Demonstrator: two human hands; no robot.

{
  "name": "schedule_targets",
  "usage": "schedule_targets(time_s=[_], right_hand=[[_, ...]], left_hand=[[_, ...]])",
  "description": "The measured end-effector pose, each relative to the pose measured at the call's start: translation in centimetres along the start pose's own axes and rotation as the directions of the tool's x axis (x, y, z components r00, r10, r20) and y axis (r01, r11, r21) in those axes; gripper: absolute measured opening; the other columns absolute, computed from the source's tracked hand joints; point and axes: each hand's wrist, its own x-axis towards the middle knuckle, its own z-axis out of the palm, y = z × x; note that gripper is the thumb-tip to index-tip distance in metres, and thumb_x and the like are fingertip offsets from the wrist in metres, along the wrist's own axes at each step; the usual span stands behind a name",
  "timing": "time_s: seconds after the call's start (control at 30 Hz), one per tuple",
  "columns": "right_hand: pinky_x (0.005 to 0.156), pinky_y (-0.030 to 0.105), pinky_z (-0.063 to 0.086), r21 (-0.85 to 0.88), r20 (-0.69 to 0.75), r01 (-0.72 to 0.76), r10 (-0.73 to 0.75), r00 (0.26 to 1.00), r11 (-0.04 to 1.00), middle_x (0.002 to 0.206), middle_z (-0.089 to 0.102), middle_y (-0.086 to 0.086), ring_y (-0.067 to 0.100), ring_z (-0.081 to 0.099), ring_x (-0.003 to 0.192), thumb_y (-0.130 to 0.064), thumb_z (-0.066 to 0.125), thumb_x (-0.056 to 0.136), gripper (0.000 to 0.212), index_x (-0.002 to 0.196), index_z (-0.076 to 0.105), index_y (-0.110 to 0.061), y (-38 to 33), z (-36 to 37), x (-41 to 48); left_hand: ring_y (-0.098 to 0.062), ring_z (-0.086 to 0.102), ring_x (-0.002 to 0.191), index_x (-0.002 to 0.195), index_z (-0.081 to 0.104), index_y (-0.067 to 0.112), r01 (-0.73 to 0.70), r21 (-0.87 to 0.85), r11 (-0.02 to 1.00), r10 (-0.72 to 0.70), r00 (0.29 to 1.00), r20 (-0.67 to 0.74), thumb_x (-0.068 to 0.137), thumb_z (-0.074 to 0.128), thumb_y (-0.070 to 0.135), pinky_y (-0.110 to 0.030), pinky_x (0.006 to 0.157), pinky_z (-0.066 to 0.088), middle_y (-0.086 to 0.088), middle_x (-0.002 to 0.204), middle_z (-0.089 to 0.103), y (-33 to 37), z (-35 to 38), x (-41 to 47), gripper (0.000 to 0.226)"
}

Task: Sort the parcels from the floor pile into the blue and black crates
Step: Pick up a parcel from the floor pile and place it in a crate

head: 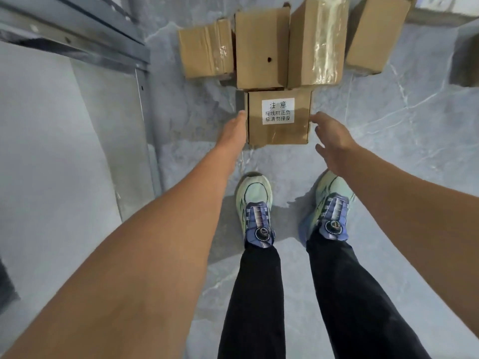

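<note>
The labelled box [280, 133] lies on the floor [388, 120] between the grips: left grip [233, 129] straight-fingered at its left side, right grip [331, 137] spread, just beside its right.

A person stands on a grey marbled floor [404, 115], both bare arms reaching down to a small cardboard box [278, 133] with a white label [278, 110] printed in Chinese characters. The left hand [233, 130] lies with straight fingers along the box's left side, touching it or just beside it. The right hand [333, 137], fingers spread and relaxed, hovers just beside the box's right side. Behind this box, four more cardboard boxes stand in a row: a taped short box [206, 49], a box with a small hole [260, 47], a tall box with glossy tape [317, 42] and a plain box [375, 35]. Pale green and purple shoes [255, 203] and black trousers [259, 294] show below. A grey metal rack frame [77, 40] stands at the left.
</note>
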Motion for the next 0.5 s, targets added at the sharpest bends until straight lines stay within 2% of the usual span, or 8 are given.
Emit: schedule_targets(time_s=[0.07, 0.1, 0.17, 0.2, 0.3, 0.37, 0.43, 0.5], right_hand=[[0.107, 0.031, 0.030, 0.010, -0.009, 0.002, -0.002, 1.000, 1.000, 0.105, 0.055, -0.014, 0.009, 0.048, 0.120, -0.029, 0.047, 0.107, 0.017, 0.095, 0.059, -0.028, 0.3, 0.4, 2.0], [0.105, 0.030, 0.030, 0.014, -0.022, 0.005, -0.005, 1.000, 1.000, 0.099, 0.053, -0.016, 0.003, 0.050, 0.106, -0.028, 0.047, 0.107, 0.018, 0.093, 0.059, -0.029, 0.4, 0.3, 2.7], [0.098, 0.028, 0.032, 0.018, -0.008, 0.012, -0.011, 1.000, 1.000, 0.097, 0.055, -0.017, -0.006, 0.048, 0.089, -0.027, 0.048, 0.105, 0.017, 0.097, 0.062, -0.028, 0.7, 0.4, 3.8], [0.092, 0.028, 0.034, 0.014, 0.012, 0.016, -0.016, 1.000, 1.000, 0.098, 0.057, -0.017, -0.006, 0.048, 0.087, -0.025, 0.047, 0.105, 0.017, 0.099, 0.063, -0.027, 0.8, 0.4, 4.2], [0.077, 0.021, 0.036, 0.029, 0.065, 0.032, -0.034, 0.997, 0.999, 0.102, 0.062, -0.015, -0.004, 0.053, 0.091, -0.020, 0.045, 0.104, 0.016, 0.105, 0.061, -0.025, 1.1, 0.3, 4.3], [0.075, 0.019, 0.036, 0.020, 0.087, 0.030, -0.032, 0.996, 0.999, 0.104, 0.062, -0.013, -0.003, 0.053, 0.093, -0.018, 0.045, 0.104, 0.018, 0.111, 0.060, -0.023, 1.2, 0.1, 3.5], [0.077, 0.018, 0.036, 0.004, 0.106, 0.031, -0.031, 0.994, 1.000, 0.106, 0.062, -0.012, -0.002, 0.053, 0.094, -0.015, 0.044, 0.103, 0.022, 0.117, 0.061, -0.019, 1.4, -0.5, 2.2], [0.080, 0.019, 0.036, -0.015, 0.121, 0.037, -0.035, 0.992, 0.999, 0.107, 0.063, -0.012, -0.001, 0.053, 0.094, -0.013, 0.043, 0.102, 0.029, 0.126, 0.061, -0.016, 1.7, -1.1, 0.5]], left_hand=[[-0.023, 0.041, 0.138, 0.156, 0.037, 0.015, -0.013, 0.006, 1.000, 0.013, 1.000, -0.006, 0.110, 0.031, 0.050, -0.038, 0.107, 0.034, -0.009, 0.147, 0.047, -0.1, 0.9, 2.2, 0.058], [-0.019, 0.043, 0.131, 0.155, 0.039, 0.015, -0.019, 0.002, 1.000, 0.019, 1.000, -0.009, 0.110, 0.031, 0.049, -0.035, 0.102, 0.034, -0.007, 0.138, 0.049, -0.1, 1.4, 3.0, 0.057], [-0.020, 0.045, 0.129, 0.153, 0.042, 0.018, -0.021, -0.019, 1.000, 0.021, 1.000, -0.005, 0.109, 0.033, 0.050, -0.034, 0.102, 0.034, -0.004, 0.139, 0.051, -0.1, 1.9, 4.3, 0.055], [-0.021, 0.049, 0.126, 0.148, 0.047, 0.021, -0.013, -0.039, 0.999, 0.013, 1.000, 0.004, 0.109, 0.034, 0.050, -0.033, 0.102, 0.035, -0.002, 0.135, 0.056, -0.2, 2.2, 4.7, 0.050], [-0.009, 0.057, 0.095, 0.109, 0.058, 0.031, 0.005, -0.089, 0.996, -0.004, 1.000, 0.004, 0.109, 0.035, 0.049, -0.029, 0.095, 0.036, 0.011, 0.096, 0.062, -0.5, 2.8, 4.9, 0.029], [-0.010, 0.057, 0.108, 0.111, 0.060, 0.033, 0.003, -0.100, 0.995, 0.001, 0.999, 0.044, 0.108, 0.034, 0.053, -0.033, 0.108, 0.035, 0.009, 0.108, 0.066, -0.7, 2.8, 4.1, 0.033], [-0.018, 0.047, 0.138, 0.137, 0.058, 0.029, -0.001, -0.109, 0.994, 0.012, 0.995, 0.099, 0.106, 0.032, 0.060, -0.042, 0.119, 0.028, 0.002, 0.143, 0.059, -1.0, 2.4, 2.5, 0.050], [-0.019, 0.037, 0.147, 0.149, 0.051, 0.029, 0.012, -0.116, 0.993, 0.004, 0.991, 0.136, 0.104, 0.030, 0.066, -0.047, 0.123, 0.022, 0.003, 0.155, 0.050, -1.1, 1.9, 0.5, 0.062]])
